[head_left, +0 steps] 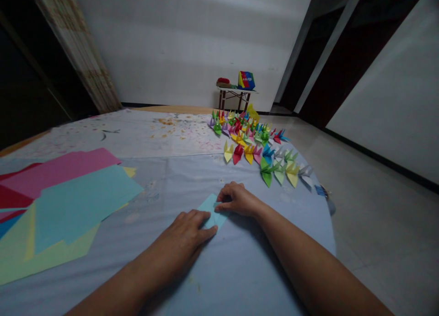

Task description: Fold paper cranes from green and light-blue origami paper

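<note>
At lower centre of frame, light-blue paper (221,219) is held down on the desk (254,270) by the left hand (187,229), thumb and fingers spread; part of it is pinched between right hand (240,200) thumb and finger, exact layer can't be told. Folding judged partway: flat, not yet shaped. Right of centre, paper cranes (238,154) look finished. At left, loose sheets (82,201) are left unfolded.

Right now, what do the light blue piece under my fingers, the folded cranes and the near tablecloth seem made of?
Light blue piece: apparently matte paper, by its thin, straight edges.
Folded cranes: likely similar coloured paper, fairly matte, by their sharp points and creases.
Near tablecloth: probably dull fabric, by its soft wrinkles, though thin plastic remains possible.
</note>
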A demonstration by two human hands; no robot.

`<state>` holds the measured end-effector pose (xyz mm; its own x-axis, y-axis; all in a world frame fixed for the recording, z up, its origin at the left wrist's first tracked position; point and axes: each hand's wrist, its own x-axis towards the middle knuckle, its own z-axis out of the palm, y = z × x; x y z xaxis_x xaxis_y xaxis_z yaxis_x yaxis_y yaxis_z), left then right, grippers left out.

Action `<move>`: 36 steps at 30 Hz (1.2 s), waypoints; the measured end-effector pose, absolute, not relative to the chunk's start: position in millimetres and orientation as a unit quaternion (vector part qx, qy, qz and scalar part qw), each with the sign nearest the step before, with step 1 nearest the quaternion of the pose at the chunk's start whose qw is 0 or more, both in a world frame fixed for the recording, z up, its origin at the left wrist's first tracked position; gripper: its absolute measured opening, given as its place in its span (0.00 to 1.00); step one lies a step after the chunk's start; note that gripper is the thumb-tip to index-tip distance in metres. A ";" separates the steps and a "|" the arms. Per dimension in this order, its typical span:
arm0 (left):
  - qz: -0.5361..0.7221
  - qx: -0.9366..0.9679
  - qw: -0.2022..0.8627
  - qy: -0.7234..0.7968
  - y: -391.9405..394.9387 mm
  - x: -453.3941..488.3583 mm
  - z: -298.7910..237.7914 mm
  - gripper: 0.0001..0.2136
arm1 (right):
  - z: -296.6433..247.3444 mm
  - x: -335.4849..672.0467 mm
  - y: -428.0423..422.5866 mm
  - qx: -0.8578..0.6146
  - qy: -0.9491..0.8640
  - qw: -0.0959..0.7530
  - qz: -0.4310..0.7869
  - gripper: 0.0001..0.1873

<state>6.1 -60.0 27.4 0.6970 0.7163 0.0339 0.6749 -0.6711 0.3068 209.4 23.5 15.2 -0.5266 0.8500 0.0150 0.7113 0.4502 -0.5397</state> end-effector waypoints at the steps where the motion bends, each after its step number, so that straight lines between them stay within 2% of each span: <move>1: 0.072 0.910 0.137 0.384 -60.1 6.7 28.1 0.18 | 15.0 209.5 23.6 -0.465 -0.839 0.143 0.242 0.13; 11: 0.068 0.918 0.138 0.365 -58.2 10.0 32.8 0.16 | 16.5 208.0 23.5 -0.470 -0.834 0.139 0.253 0.11; 20: 0.062 0.918 0.147 0.363 -56.5 12.0 33.7 0.17 | 15.2 206.3 22.9 -0.492 -0.820 0.141 0.258 0.14; 36: 0.060 0.914 0.154 0.371 -56.9 11.8 33.2 0.18 | 8.5 203.5 18.5 -0.539 -0.805 0.148 0.200 0.05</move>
